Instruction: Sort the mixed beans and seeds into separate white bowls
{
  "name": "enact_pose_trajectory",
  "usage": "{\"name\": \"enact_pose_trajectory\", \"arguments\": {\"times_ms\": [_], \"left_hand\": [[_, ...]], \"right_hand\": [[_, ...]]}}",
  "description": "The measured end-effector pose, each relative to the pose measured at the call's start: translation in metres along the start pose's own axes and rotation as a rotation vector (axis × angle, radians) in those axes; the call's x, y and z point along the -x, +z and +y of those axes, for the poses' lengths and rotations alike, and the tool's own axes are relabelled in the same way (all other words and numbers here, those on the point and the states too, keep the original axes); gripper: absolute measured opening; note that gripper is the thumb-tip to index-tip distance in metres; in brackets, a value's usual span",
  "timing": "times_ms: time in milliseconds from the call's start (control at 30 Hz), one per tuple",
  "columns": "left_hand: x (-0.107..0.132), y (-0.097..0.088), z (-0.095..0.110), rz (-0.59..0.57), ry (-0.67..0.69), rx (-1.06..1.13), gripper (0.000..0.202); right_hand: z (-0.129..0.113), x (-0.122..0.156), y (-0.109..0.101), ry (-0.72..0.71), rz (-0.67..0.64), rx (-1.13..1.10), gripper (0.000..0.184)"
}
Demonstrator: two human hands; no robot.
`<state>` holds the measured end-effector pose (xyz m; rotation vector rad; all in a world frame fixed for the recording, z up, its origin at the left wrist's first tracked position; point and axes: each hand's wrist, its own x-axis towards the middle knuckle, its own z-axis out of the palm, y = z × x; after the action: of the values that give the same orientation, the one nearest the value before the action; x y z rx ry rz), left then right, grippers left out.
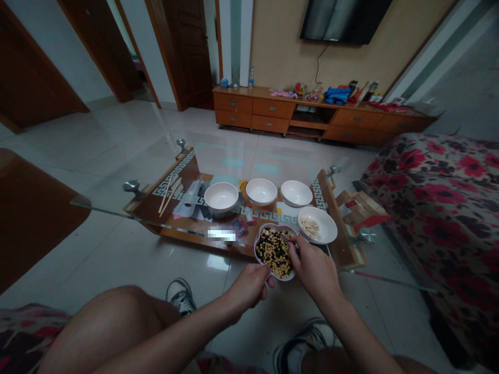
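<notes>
My left hand (253,285) is closed on the near-left rim of a lobed white bowl (259,258) with a purple edge. A mix of yellow and black beans (275,254) fills it, with a few pale pieces near its far left side. My right hand (312,262) is pinched around a thin dark tool (286,238) whose tip is over the beans; its exact kind is too small to tell. Just beyond that hand, a round white bowl (329,228) contains several pale, flat pieces (310,227).
Three more white bowls, a left one (221,196), a middle one (261,191) and a right one (296,192), stand on the glass table (117,213). Wooden chopsticks (170,196) lie at the left. A paper bag (360,210) is beyond the right side.
</notes>
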<state>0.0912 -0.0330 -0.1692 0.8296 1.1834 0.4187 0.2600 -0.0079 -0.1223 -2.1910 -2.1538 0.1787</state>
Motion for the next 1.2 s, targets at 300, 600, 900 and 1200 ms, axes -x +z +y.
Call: {"name": "enact_pose_trajectory", "arguments": {"times_ms": [300,600,900,1200], "left_hand": [[0.000,0.000,0.001,0.002,0.009,-0.002,0.043],[0.000,0.000,0.002,0.010,-0.009,-0.005,0.040],[-0.004,-0.001,-0.004,0.003,0.019,0.005,0.042],[-0.002,-0.002,-0.004,-0.007,0.030,0.018,0.045]], "right_hand": [[-0.002,0.000,-0.003,0.027,-0.013,-0.028,0.029],[-0.003,-0.001,-0.003,0.024,-0.013,0.003,0.030],[-0.003,0.001,-0.005,0.014,-0.011,-0.008,0.031],[-0.002,0.004,-0.010,0.004,0.074,-0.089,0.031]]}}
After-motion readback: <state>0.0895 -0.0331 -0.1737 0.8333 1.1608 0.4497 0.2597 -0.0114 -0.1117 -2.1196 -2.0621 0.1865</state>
